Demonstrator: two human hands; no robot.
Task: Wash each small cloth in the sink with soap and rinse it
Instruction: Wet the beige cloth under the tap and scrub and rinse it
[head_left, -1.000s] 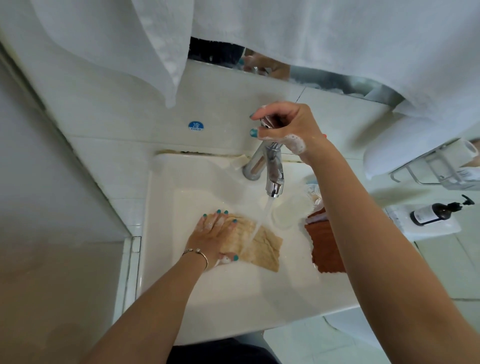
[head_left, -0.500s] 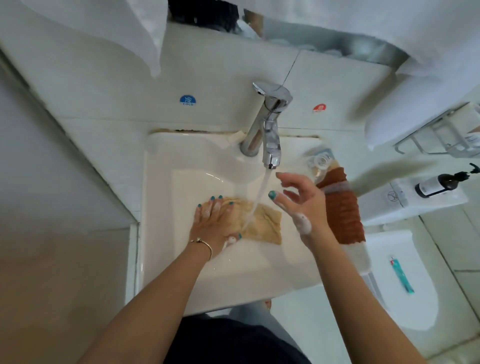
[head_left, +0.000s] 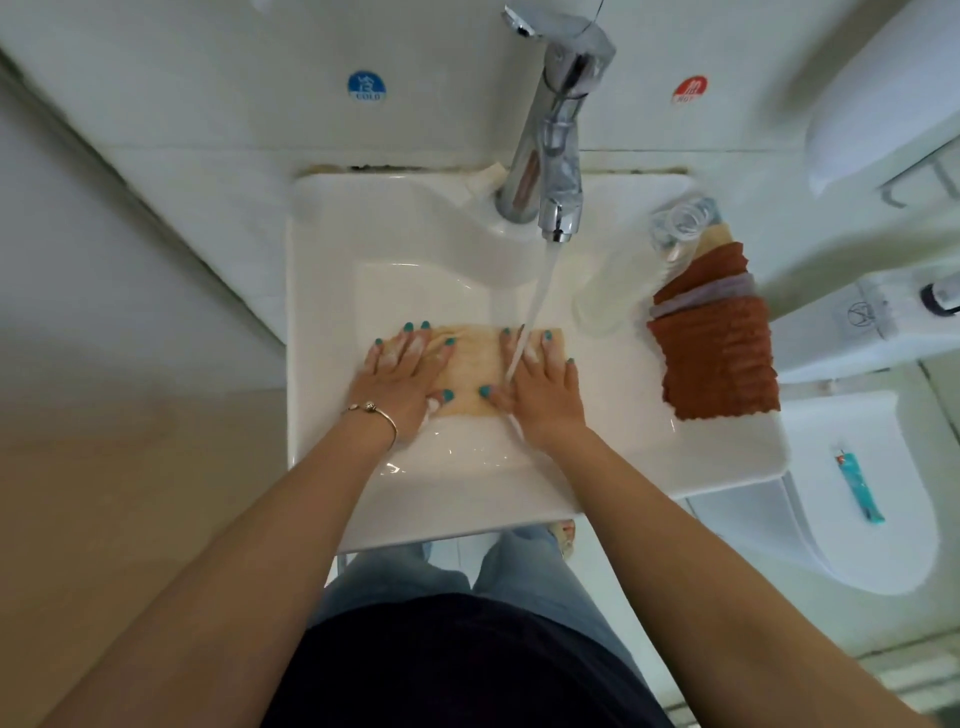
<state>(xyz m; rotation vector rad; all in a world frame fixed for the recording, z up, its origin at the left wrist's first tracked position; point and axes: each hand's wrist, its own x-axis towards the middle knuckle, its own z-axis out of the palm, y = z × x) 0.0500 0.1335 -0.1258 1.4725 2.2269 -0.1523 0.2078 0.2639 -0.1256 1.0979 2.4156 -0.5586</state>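
A beige cloth (head_left: 480, 364) lies flat in the basin of the white sink (head_left: 332, 260). My left hand (head_left: 402, 382) presses on the cloth's left part with straight, soapy fingers. My right hand (head_left: 543, 382) presses flat on its right part. Water runs from the chrome faucet (head_left: 558, 140) and lands on the cloth at my right hand's fingers. A stack of folded small cloths (head_left: 719, 332), rust-brown with lilac and beige ones, sits on the sink's right ledge.
A translucent soap dish (head_left: 615, 288) and a clear plastic wrapper (head_left: 683, 223) sit on the ledge beside the stack. A white toilet (head_left: 852, 499) with a teal tube (head_left: 860, 486) on its lid stands at the right. A dark bottle (head_left: 940, 296) rests on the cistern. Tiled wall behind.
My right hand left the faucet handle, came down through the stream and now presses on the cloth's right part. Water keeps running. The left hand stayed on the cloth.
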